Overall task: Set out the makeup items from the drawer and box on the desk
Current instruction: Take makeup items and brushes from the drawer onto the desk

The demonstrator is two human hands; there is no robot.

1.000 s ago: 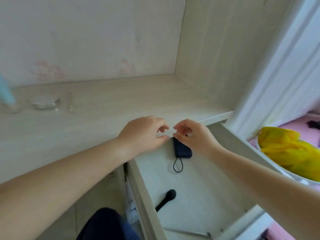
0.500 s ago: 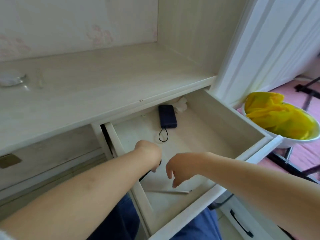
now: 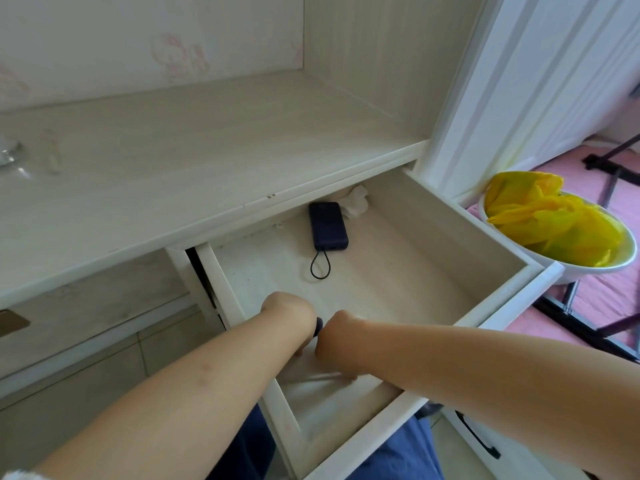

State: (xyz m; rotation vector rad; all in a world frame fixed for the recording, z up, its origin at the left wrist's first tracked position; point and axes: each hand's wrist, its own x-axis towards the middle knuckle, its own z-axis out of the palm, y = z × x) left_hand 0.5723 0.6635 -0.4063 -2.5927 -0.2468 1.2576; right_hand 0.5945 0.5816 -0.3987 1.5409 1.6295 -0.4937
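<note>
The pale wooden drawer [image 3: 495, 299] under the desk top [image 3: 207, 157] is pulled out. Both my hands reach down into its front part. My left hand [image 3: 289, 315] is curled downward, and the dark tip of a black makeup brush [image 3: 318, 326] pokes out beside it, against my right hand [image 3: 341, 344]. My right hand's fingers point down onto a thin pale stick [image 3: 320, 378] lying on the drawer floor; whether they grip it is hidden.
A dark blue power bank [image 3: 328, 226] with a loop cord and crumpled white tissue [image 3: 356, 201] lie at the drawer's back. A white bowl [image 3: 588, 268] holding yellow cloth [image 3: 550, 226] stands right. A glass item [image 3: 7, 155] sits at the desk's left.
My hands left the desk edge, the drawer came out further, and both hands dropped to the drawer floor. They have closed in on the brush and the thin stick.
</note>
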